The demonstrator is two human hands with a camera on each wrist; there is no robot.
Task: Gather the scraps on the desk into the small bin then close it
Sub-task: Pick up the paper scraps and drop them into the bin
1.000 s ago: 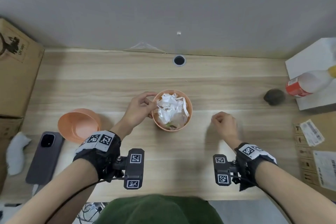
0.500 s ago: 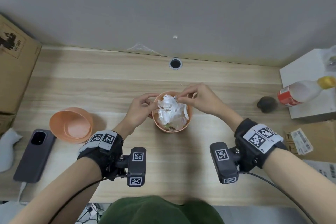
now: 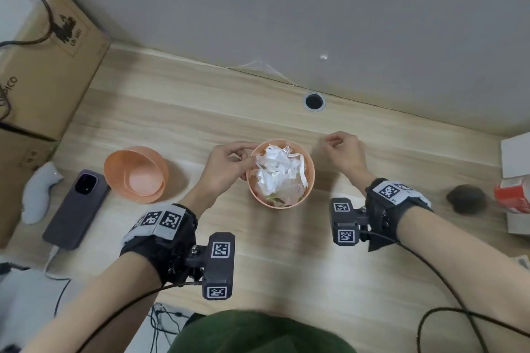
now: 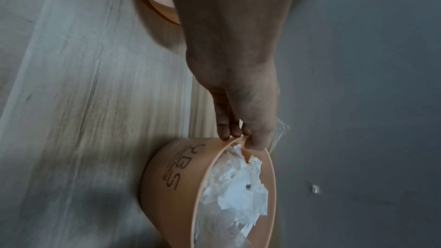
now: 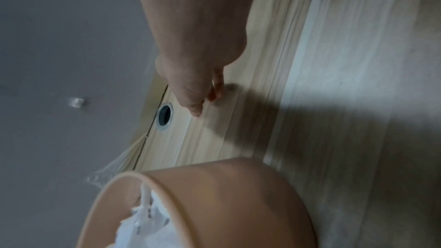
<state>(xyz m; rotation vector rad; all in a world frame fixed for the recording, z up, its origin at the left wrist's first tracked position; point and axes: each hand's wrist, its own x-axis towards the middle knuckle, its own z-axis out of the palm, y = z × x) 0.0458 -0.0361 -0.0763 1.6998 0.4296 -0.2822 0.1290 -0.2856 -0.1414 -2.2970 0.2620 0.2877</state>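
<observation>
The small orange bin (image 3: 308, 180) stands mid-desk, heaped with white paper scraps (image 3: 275, 172). My left hand (image 3: 229, 165) pinches its left rim; the left wrist view shows thumb inside and fingers (image 4: 226, 129) outside the rim of the bin (image 4: 167, 167). My right hand (image 3: 341, 149) is on the desk just right of and behind the bin, fingertips pinched together on a thin pale scrap (image 3: 318, 137). In the right wrist view those fingertips (image 5: 198, 110) touch the wood beyond the bin (image 5: 226, 195). The orange lid (image 3: 134, 175) lies upturned at the left.
A phone (image 3: 76, 209) on a cable lies left of the lid, beside cardboard boxes (image 3: 48, 66). A cable hole (image 3: 314, 101) sits near the wall. A dark round object (image 3: 466, 199), a red-labelled bottle (image 3: 513, 198) and a white box (image 3: 516, 155) are at the right.
My right hand went from the desk to over the bin's scraps, then back out to the desk right of the bin. My left hand has stayed on the rim.
</observation>
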